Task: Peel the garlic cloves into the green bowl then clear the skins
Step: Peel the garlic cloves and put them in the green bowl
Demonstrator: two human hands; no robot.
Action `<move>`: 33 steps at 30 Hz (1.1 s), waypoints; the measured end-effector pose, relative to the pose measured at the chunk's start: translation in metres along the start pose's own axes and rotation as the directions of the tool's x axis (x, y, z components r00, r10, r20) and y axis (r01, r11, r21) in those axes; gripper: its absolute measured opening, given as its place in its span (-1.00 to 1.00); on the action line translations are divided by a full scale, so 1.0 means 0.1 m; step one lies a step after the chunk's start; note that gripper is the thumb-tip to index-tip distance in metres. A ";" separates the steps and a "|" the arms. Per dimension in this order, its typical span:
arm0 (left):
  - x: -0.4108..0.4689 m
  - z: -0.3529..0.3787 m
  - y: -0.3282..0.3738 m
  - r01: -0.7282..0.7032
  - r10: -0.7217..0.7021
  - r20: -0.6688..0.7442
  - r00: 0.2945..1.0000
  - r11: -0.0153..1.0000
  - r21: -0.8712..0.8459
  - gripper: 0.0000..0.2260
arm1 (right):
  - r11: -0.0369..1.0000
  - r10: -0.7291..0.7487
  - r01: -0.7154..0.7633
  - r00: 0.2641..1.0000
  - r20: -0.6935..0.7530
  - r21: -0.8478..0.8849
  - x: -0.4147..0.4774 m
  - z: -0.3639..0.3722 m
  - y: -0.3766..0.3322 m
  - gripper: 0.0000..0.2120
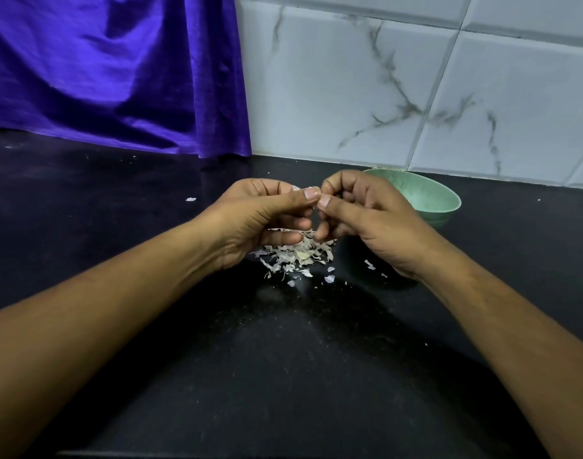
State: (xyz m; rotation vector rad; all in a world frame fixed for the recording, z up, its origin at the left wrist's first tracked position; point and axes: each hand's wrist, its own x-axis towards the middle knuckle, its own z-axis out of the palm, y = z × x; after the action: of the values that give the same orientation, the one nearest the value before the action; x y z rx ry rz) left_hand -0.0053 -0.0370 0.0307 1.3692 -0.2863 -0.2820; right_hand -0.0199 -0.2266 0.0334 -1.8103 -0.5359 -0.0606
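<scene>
The pale bit (297, 188) pinched between the left hand (260, 217) and right hand (369, 213) is nearly buried under fingertips, too small to tell clove from skin. The right hand covers part of the green bowl (429, 197); the left hides part of the skins pile (300, 256).

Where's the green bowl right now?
In the head view, the green bowl stands on the black counter right of centre, just behind the right hand and close to the tiled wall.

Green bowl (426, 197), purple cloth (111, 71), black counter (283, 359)
</scene>
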 end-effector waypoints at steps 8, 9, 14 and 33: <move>0.03 -0.06 0.06 0.014 -0.024 -0.068 0.997 0.991 -0.136 -0.84 | 0.992 -0.084 0.091 0.993 0.088 -0.081 -0.03 0.04 0.00 -0.97; 0.03 -0.06 0.06 0.005 -0.014 -0.073 0.997 0.991 -0.133 -0.81 | 0.986 -0.094 0.104 0.992 0.083 -0.132 -0.03 0.02 0.00 -0.96; 0.04 -0.08 0.05 -0.021 0.012 -0.107 0.994 0.996 -0.084 -0.86 | 0.901 -0.127 0.141 0.990 0.061 -0.410 -0.01 -0.11 -0.01 -0.93; 0.03 -0.09 0.03 -0.113 0.121 -0.079 0.990 0.989 0.095 -0.80 | 0.882 -0.100 0.123 0.992 0.074 -0.456 -0.01 -0.16 -0.07 -0.88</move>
State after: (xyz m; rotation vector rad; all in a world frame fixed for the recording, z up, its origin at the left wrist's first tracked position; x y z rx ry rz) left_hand 0.0013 -0.0289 0.0326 1.4440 -0.3108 -0.1143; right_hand -0.0201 -0.2404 0.0441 -2.2469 -0.7041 -0.2414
